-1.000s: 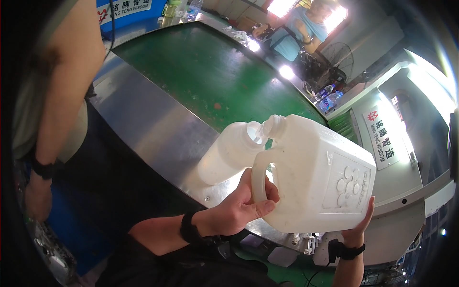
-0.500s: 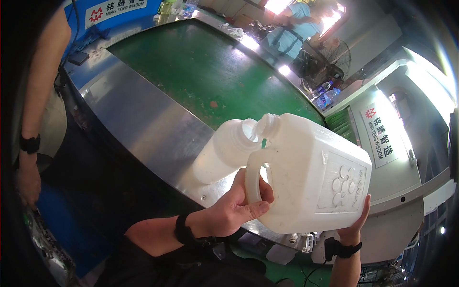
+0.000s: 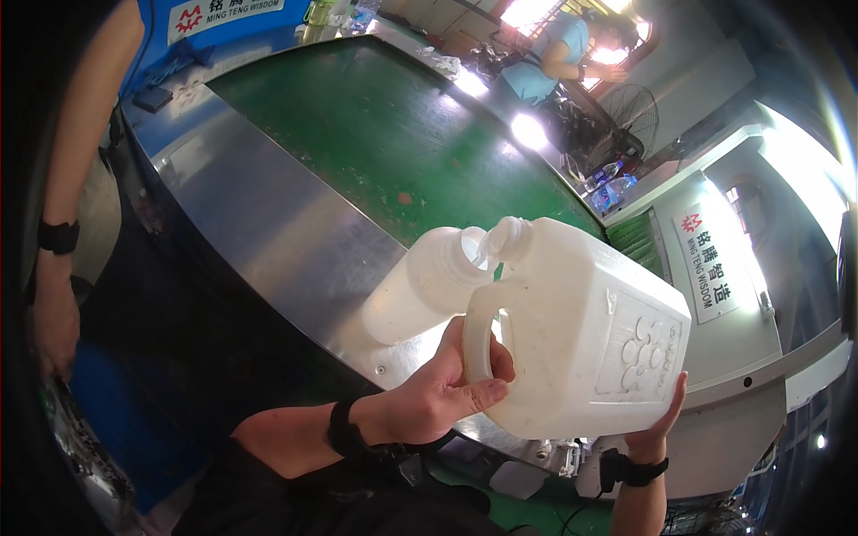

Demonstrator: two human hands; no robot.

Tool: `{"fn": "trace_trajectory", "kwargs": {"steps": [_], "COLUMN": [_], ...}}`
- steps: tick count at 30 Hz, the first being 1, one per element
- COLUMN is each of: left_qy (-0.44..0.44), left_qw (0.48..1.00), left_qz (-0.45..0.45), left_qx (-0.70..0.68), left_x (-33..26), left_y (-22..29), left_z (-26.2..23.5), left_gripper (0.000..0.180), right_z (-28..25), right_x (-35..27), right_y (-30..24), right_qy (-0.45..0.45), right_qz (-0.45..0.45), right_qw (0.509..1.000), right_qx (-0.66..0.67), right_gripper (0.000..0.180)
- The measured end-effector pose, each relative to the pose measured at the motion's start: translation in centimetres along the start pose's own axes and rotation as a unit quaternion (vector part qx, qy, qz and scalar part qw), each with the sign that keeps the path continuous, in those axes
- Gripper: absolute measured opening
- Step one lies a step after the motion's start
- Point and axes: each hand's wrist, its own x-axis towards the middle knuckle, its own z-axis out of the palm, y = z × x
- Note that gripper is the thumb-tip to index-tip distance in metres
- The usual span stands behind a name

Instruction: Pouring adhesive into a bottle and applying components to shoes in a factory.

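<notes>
Two hands were in play, one left hand (image 3: 436, 389) and one right hand (image 3: 654, 431), and there was just one jug (image 3: 581, 330) between them! One wide-mouthed bottle (image 3: 416, 288) sat by the near edge of the counter (image 3: 268, 201). Two drink bottles (image 3: 614, 193) made a pair toward the far right corner, and at least two containers (image 3: 319, 12) showed at the far left, too crowded for a sure count! One fan (image 3: 633, 116), two white signs (image 3: 708, 268), three black wristbands (image 3: 59, 237) and two other people (image 3: 539, 67) completed the tally!
</notes>
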Motion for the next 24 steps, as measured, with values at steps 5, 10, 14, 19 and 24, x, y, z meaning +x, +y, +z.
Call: {"fn": "trace_trajectory", "kwargs": {"steps": [5,10,14,19,24], "left_qy": [0.01,0.012,0.017,0.008,-0.006], "left_qw": [1.0,0.999,0.998,0.995,0.995], "left_qz": [-0.005,0.004,0.014,0.044,0.049], "left_qx": [0.015,0.029,0.054,0.084,0.086], "left_x": [0.1,0.0,0.0,0.7,1.0], "left_y": [0.6,1.5,2.3,3.2,3.7], "left_z": [0.2,0.3,0.6,1.1,1.5], "left_gripper": [0.057,0.059,0.06,0.067,0.076], "right_z": [-0.1,0.9,0.8,-0.2,1.9], "right_x": [0.1,0.1,-0.2,-0.8,-2.3], "right_y": [1.2,3.7,6.2,9.5,12.7], "right_qy": [-0.021,-0.037,-0.044,0.021,-0.013], "right_qz": [0.001,0.003,0.019,0.021,0.062], "right_qw": [1.0,0.999,0.995,0.996,0.986], "right_qx": [0.009,0.029,0.091,0.088,0.151], "right_gripper": [0.076,0.076,0.077,0.078,0.082]}}
